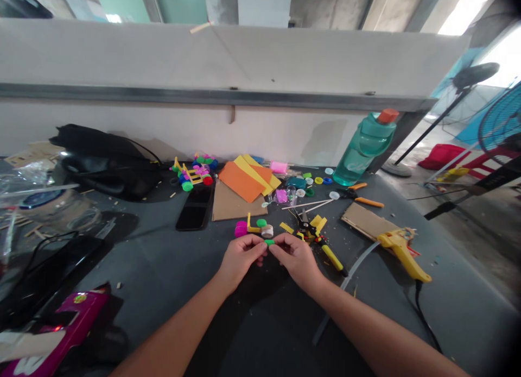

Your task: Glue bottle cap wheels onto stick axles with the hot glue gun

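Note:
Between the fingertips of both hands is a small green piece (pixel 269 242), mostly covered by the fingers; its kind is too small to tell. My left hand (pixel 242 259) pinches its left end, and my right hand (pixel 296 259) pinches the right end. Just beyond the fingers stands a small wheeled model with a yellow frame (pixel 254 228), a magenta wheel (pixel 241 228), a green cap (pixel 261 223) and a white cap (pixel 267 231). Cutting pliers (pixel 304 220) and a yellow-handled tool (pixel 332 257) lie to the right of my right hand.
A yellow glue gun (pixel 405 252) rests on cardboard at right, its cord running forward. Behind are a phone (pixel 194 209), orange paper (pixel 242 181), several bottle caps and a teal bottle (pixel 362 151). At left lie a black bag (pixel 106 162) and a magenta box (pixel 69 333).

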The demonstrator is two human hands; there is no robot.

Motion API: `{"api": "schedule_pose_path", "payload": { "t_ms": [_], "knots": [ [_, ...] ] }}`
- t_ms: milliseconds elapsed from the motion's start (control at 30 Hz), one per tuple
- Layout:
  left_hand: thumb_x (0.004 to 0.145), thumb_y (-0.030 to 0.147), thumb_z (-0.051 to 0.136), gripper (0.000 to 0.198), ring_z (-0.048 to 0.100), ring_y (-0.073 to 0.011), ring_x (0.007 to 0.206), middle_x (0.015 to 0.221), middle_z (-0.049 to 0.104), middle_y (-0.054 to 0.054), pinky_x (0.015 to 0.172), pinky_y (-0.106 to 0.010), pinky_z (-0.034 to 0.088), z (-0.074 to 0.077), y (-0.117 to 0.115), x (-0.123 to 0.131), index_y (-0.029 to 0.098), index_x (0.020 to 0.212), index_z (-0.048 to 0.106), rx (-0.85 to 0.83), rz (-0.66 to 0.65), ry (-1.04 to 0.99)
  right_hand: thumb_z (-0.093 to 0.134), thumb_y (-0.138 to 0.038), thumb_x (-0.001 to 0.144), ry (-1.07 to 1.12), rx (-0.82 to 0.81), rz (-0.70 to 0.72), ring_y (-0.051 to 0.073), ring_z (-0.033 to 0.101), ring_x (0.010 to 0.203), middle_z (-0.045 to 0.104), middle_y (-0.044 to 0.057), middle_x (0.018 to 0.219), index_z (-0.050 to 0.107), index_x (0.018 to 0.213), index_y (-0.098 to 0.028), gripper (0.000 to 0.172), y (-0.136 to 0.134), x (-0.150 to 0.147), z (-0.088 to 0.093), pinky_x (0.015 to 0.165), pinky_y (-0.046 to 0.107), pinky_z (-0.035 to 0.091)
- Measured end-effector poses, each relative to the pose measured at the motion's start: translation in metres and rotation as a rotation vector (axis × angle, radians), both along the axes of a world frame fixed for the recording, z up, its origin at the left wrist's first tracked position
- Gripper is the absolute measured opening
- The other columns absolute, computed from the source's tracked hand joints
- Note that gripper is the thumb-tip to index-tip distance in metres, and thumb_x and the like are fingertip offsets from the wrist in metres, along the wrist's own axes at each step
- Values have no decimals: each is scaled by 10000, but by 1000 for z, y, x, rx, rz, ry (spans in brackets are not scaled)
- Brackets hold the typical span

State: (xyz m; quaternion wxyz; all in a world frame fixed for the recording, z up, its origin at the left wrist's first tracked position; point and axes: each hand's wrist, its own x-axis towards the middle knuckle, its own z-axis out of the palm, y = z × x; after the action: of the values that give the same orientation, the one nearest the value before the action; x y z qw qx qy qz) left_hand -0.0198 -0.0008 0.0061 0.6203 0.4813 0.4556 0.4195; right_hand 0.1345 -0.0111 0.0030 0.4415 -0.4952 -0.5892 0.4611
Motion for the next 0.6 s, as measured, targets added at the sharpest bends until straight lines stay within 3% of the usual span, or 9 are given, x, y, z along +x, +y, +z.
{"api": "schedule_pose_path", "payload": {
  "t_ms": [167,600],
  "knots": [
    [695,321,668,191,504,-90,519,614,576,17,515,-224,435,-1,-1,0,138,705,610,11,-5,15,586,-296,761,-16,-9,-21,93,466,523,546,-16,604,603,701,-170,141,-1,-1,3,456,194,374],
    [714,348,647,213,510,-94,510,628,570,17,508,-228,436,-3,0,1,142,735,597,26,-19,68,606,-281,751,116,-40,-40,98,486,504,542,-21,591,602,805,-178,117,0,1,-3,447,204,408]
  ]
}}
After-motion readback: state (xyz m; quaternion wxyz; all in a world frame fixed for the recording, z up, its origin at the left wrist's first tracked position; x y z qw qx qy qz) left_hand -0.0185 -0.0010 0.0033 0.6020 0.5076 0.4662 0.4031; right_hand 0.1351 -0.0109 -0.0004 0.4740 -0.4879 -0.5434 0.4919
